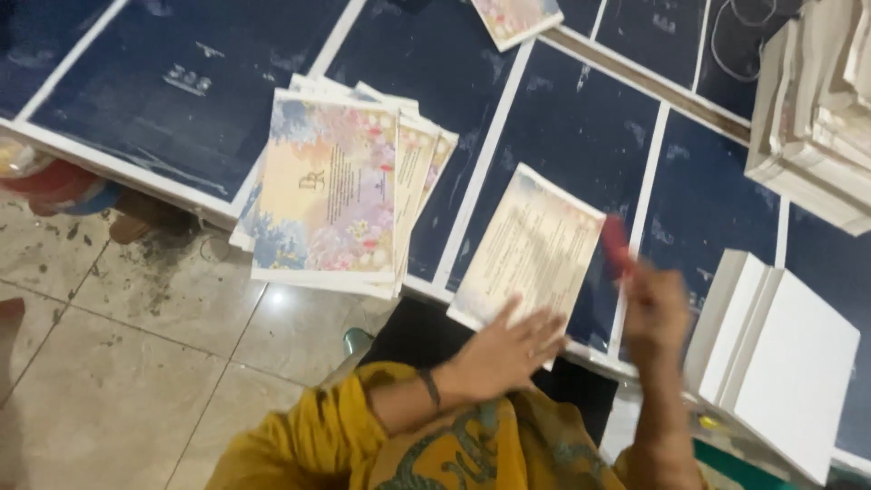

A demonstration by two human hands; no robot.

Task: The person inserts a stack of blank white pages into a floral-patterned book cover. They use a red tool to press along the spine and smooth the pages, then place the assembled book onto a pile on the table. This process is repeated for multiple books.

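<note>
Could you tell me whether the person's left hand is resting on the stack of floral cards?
No, the left hand lies flat on the single printed sheet, while the stack of floral cards sits apart, untouched.

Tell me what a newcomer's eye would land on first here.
Probably the fanned stack of floral printed cards at centre left, bright against the dark blue panels. Next, the left hand pressed flat on a single pale card, with the blurred right hand beside it gripping a red tool.

left hand (508,349) lies flat, fingers spread, palm down; right hand (655,304) is raised, blurred, fingers curled closed in a fist.
</note>
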